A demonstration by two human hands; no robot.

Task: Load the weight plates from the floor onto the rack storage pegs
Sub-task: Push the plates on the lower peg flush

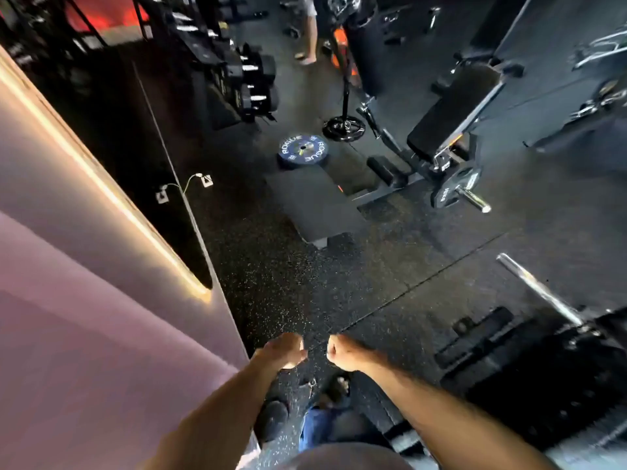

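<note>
The left hand and right hand are hovering fisted, empty, close together. One blue plate is lying flat.

Head-worn, looking down at floor, seemingly tilted.

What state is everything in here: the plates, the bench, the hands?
Blue Rogue plate: flat on the floor, not racked.
Black plate: upright on a chrome peg.
Bench backrest: inclined.
Left hand: curled, empty.
Right hand: curled, empty.
</note>
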